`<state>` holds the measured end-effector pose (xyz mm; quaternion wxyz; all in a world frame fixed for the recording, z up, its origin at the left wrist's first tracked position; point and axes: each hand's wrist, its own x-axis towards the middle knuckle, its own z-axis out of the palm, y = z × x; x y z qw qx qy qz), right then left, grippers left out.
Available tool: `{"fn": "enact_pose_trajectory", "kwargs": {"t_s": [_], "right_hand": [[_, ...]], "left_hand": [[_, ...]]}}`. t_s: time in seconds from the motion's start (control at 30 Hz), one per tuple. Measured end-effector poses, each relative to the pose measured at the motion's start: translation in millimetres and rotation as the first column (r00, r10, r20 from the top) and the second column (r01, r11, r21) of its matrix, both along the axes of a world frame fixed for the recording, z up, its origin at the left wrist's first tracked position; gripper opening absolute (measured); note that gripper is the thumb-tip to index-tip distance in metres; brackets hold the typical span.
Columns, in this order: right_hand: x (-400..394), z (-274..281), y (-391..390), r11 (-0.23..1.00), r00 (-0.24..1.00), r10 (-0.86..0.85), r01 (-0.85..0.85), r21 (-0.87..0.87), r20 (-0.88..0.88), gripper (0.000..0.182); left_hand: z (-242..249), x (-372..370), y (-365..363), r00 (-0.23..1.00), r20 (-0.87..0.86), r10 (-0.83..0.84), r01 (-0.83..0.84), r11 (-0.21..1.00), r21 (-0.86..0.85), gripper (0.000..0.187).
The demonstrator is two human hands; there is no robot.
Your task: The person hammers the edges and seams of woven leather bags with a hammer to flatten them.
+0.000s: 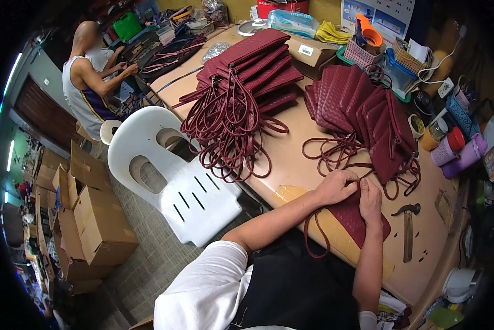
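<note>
In front of me a maroon woven-pattern wristlet pouch (350, 217) lies at the table's near edge. My left hand (337, 187) and my right hand (370, 199) meet at its far end, the fingers of both closed around it. What the fingertips pinch there is too small to make out. A thin maroon wrist strap (316, 242) loops down from the pouch over the table edge. To the right of my right hand lies a hammer (407, 231) with a wooden handle. Just beyond my hands rests a row of similar maroon pouches (340, 99), their straps trailing toward me.
A taller stack of maroon pouches (252, 60) with tangled straps overhangs the table (291, 148) on the left. Beside it stands a white plastic chair (203, 203). Baskets and a purple bottle (466, 157) line the right side. Another person (87, 82) works at the far left, near cardboard boxes (101, 225).
</note>
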<state>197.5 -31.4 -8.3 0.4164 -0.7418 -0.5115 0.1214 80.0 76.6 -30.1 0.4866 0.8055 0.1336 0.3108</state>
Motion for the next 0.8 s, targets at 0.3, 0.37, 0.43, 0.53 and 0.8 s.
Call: {"fn": "enact_pose_trajectory", "kwargs": {"t_s": [0.3,0.37,0.43,0.53,0.8], "right_hand": [[8.0,-7.9,-1.0,1.000,1.000,0.000,0.000,-0.006,0.011,0.042],[6.8,-11.4,-1.0,0.999,0.999,-0.029,0.028,0.016,0.031,0.040],[5.0,-12.4,-1.1,0.996,0.996,-0.036,0.029,0.082,0.087,0.037],[6.4,-15.4,-1.6,0.994,0.980,-0.039,0.018,0.109,0.194,0.033],[4.1,36.3,-29.0,0.997,0.950,0.070,-0.056,-0.053,0.303,0.036]], "left_hand": [[0.5,-2.2,1.1,0.998,-0.054,-0.033,0.032,0.999,-0.023,0.021],[1.8,-2.9,0.2,0.999,-0.032,-0.036,0.036,0.999,0.008,0.021],[1.0,-1.6,-0.9,1.000,0.012,-0.027,0.027,1.000,0.010,0.021],[-7.8,-0.6,1.4,0.997,0.046,-0.060,0.061,0.997,-0.041,0.023],[4.5,-25.2,-3.1,1.000,-0.020,0.010,-0.014,0.970,-0.244,0.018]]}}
